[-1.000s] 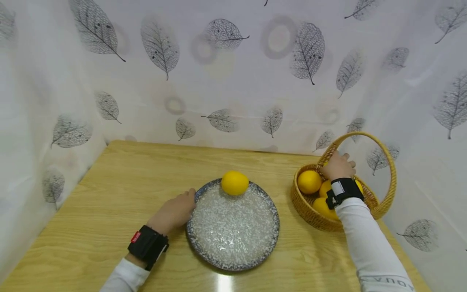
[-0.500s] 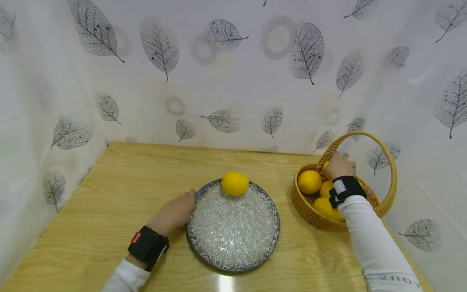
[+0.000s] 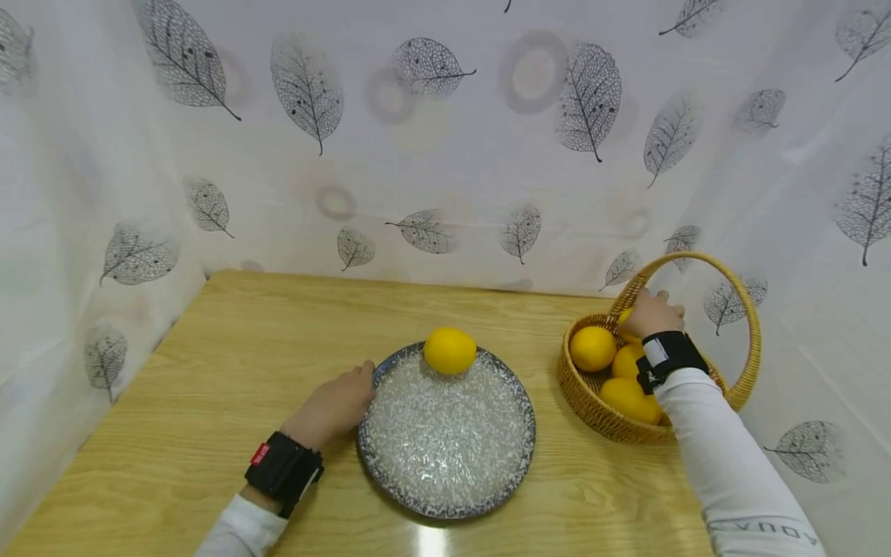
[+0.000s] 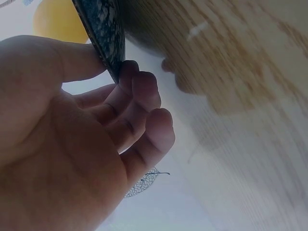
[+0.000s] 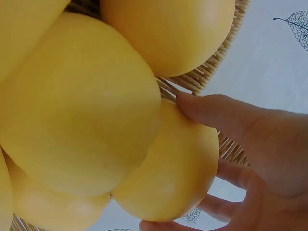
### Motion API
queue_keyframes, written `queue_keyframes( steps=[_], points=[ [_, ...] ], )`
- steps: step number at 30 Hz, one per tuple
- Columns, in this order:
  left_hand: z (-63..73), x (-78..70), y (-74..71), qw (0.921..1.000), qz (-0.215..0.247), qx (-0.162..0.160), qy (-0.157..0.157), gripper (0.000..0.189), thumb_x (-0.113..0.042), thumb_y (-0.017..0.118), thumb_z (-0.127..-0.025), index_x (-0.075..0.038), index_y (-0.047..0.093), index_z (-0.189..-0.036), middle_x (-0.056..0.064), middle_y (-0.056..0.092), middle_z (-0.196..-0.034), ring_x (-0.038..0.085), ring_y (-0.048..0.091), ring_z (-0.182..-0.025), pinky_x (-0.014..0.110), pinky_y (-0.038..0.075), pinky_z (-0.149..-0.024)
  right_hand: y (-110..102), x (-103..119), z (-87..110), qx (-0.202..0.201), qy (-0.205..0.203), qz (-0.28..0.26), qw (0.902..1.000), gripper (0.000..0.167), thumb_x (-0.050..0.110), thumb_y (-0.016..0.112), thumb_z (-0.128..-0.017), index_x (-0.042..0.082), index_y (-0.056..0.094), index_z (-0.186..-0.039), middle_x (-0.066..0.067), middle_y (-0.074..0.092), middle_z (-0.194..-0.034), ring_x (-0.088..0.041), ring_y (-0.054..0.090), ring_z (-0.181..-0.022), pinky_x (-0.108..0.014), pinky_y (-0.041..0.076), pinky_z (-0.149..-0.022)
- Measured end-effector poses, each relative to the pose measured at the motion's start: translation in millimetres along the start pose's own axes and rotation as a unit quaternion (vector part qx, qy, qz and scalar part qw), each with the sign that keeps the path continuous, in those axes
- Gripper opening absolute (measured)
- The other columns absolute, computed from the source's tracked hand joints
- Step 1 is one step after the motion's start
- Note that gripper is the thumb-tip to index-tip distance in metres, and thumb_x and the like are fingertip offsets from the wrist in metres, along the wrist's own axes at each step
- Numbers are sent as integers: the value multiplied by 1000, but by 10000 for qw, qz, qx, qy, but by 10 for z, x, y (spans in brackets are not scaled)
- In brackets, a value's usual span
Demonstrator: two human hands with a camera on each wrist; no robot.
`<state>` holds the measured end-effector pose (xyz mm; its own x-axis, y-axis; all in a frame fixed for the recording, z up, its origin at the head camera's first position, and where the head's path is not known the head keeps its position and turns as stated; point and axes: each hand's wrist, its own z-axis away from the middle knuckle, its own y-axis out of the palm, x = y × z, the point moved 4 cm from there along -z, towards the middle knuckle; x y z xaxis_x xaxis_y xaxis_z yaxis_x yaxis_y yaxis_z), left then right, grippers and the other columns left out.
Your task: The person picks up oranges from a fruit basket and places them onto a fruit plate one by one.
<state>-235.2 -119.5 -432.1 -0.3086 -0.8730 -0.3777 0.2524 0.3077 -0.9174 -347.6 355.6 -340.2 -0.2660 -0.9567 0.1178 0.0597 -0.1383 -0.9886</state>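
Observation:
A round speckled plate (image 3: 448, 449) with a dark rim lies on the table, one yellow lemon (image 3: 449, 350) at its far edge. My left hand (image 3: 332, 406) pinches the plate's left rim. In the left wrist view the thumb is on one face of the plate (image 4: 108, 36) and fingertips on the other. At the right, my right hand (image 3: 654, 312) reaches into a wicker basket (image 3: 592, 406) beneath its arched handle. Its thumb and fingers curl round a lemon (image 5: 178, 163), which a larger-looking lemon (image 5: 82, 106) partly covers in the right wrist view.
Several other lemons sit in the basket, among them one lemon (image 3: 592, 348) at its left side and another lemon (image 3: 629, 399) at the front. The wooden table (image 3: 209, 387) meets a leaf-printed curtain (image 3: 445, 155) at the back and sides.
My right wrist and forearm have shifted slightly right, uncovering more of the lemons in the basket. My left hand stays at the plate's rim.

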Motion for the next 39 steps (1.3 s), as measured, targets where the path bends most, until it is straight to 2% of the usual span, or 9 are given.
queue_keyframes(
  steps=[6, 22, 31, 39],
  points=[
    [-14, 7, 19, 10000, -7, -25, 2, 52, -10, 50, -106, 20, 36, -145, 39, 50, -143, 49, 57, -128, 58, 51, -106, -36, -3, 34, -22, -41, 56, 10000, 81, 20, 68, -88, -16, 29, -149, -51, 23, -147, -68, 38, -115, -70, 44, -95],
    [-8, -12, -10, 9999, -83, -11, -83, 52, -12, 50, -106, 19, 37, -146, 38, 50, -144, 49, 56, -129, 59, 51, -105, -101, -32, 48, -209, -217, -146, 9994, 78, 25, 67, -89, -17, 33, -145, -54, 27, -141, -73, 41, -108, -73, 46, -88],
    [-16, 10, 22, 9997, -217, -88, -82, 49, -12, 51, -105, 19, 41, -142, 38, 54, -140, 48, 60, -125, 57, 55, -101, -204, 83, 135, -185, -201, -194, 9994, 77, 27, 67, -92, -16, 31, -146, -53, 28, -139, -75, 37, -115, -76, 45, -93],
    [-28, -1, 3, 9999, -90, -129, -62, 48, -11, 51, -105, 20, 42, -140, 37, 59, -132, 47, 63, -120, 56, 56, -99, -218, 90, 191, -227, -257, -248, 9991, 75, 27, 66, -92, -15, 33, -144, -52, 31, -137, -76, 36, -118, -77, 45, -93]
  ],
)
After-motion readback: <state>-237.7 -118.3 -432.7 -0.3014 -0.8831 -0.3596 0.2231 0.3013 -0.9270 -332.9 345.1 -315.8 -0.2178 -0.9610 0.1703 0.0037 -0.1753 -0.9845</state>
